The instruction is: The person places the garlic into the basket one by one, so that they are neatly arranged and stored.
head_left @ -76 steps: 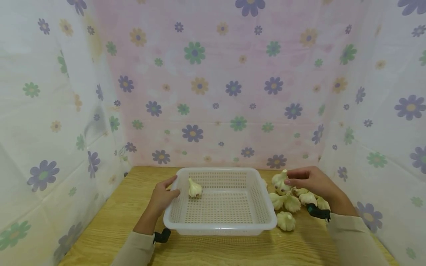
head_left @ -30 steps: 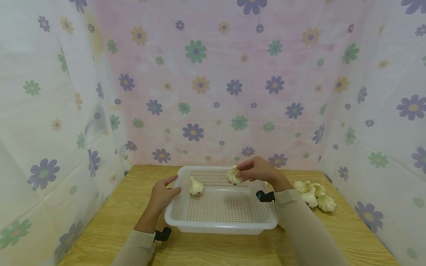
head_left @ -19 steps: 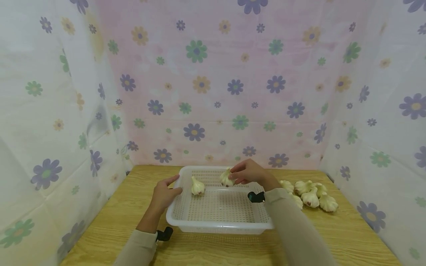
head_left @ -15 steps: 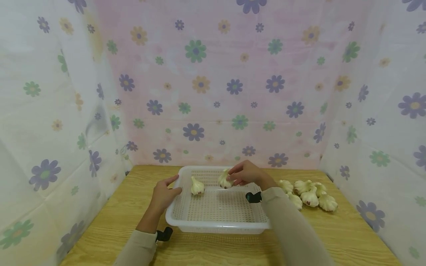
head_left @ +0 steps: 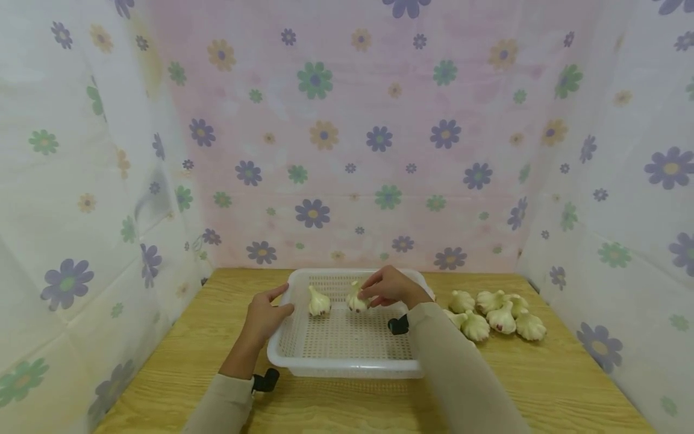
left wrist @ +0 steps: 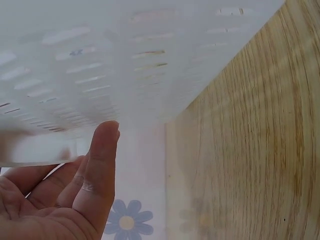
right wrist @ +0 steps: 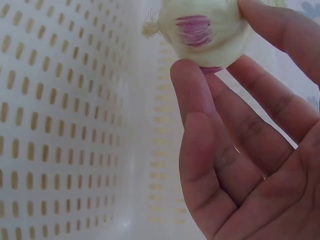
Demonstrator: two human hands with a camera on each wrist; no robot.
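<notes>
Over the remote feed I see flowered cloth walls (head_left: 347, 114) around a wooden table (head_left: 336, 413), where a white slotted basket (head_left: 347, 364) sits with a heap of garlic bulbs (head_left: 501, 318) on its right. The person's left hand (head_left: 264, 314) grips the basket's left rim, while the right hand (head_left: 391, 286) pinches 1 bulb (head_left: 355, 300) inside the basket, near 1 loose bulb (head_left: 318, 304) to the left.

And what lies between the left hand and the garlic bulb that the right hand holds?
In the head view, another garlic bulb sits there, inside the white basket.
</notes>
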